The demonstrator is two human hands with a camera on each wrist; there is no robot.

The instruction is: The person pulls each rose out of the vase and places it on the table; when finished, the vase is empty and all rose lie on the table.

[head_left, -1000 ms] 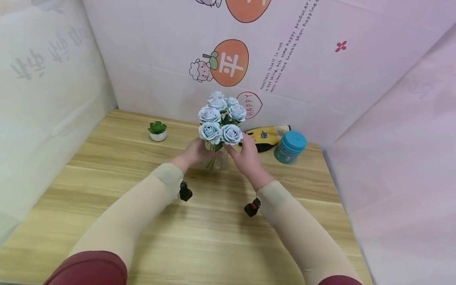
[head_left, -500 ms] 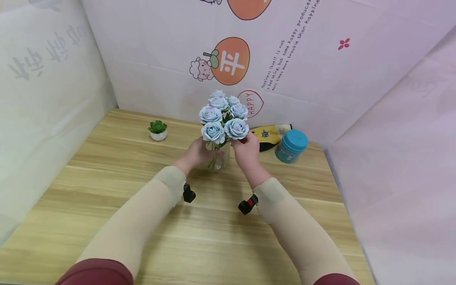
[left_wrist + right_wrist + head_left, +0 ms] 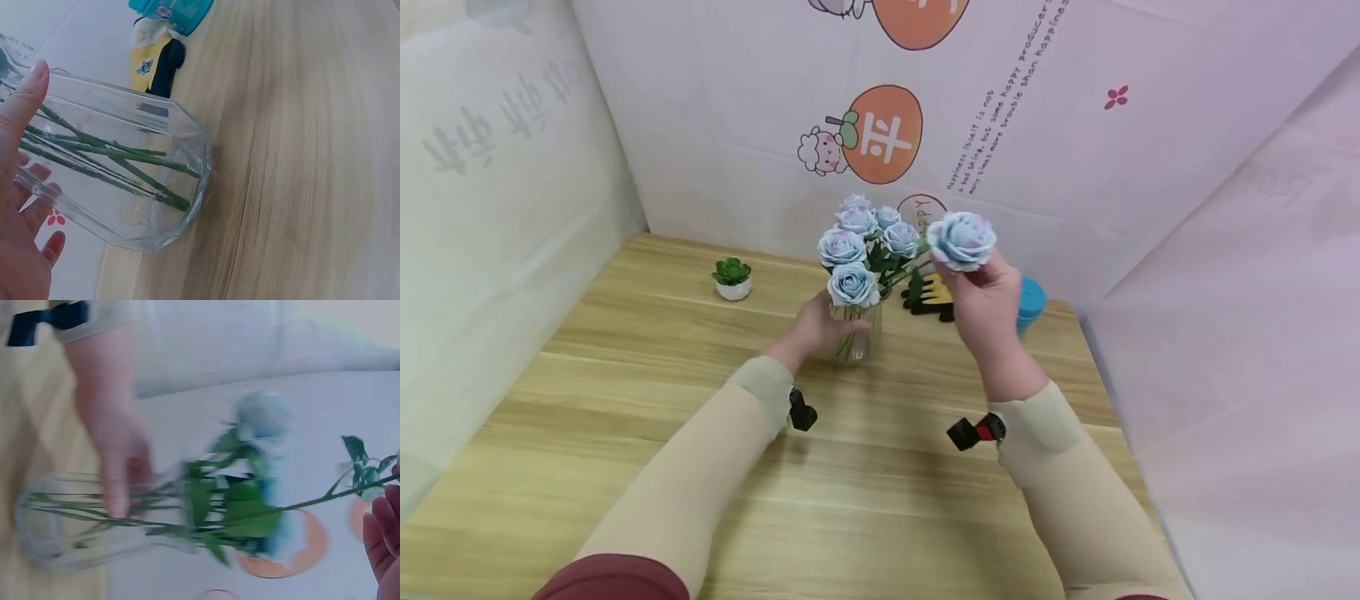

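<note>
Wooden tabletop (image 3: 865,500), twelve o'clock: the left hand (image 3: 822,327) clasps the glass vase (image 3: 862,343), six blue roses (image 3: 841,247) standing inside; toward two o'clock, a seventh rose (image 3: 961,241), I'd judge only partly out, is pinched by the right hand (image 3: 988,312).

got a little succulent (image 3: 732,271) in a white pot (image 3: 733,291) near the back left corner of the desk (image 3: 850,517). over toward the back right corner, can spot a teal jar (image 3: 1032,299), partly blocked, plus a yellow-and-black glove (image 3: 936,291) by the back edge. also see a pale sheet (image 3: 715,125) behind with orange prints (image 3: 886,133).
</note>
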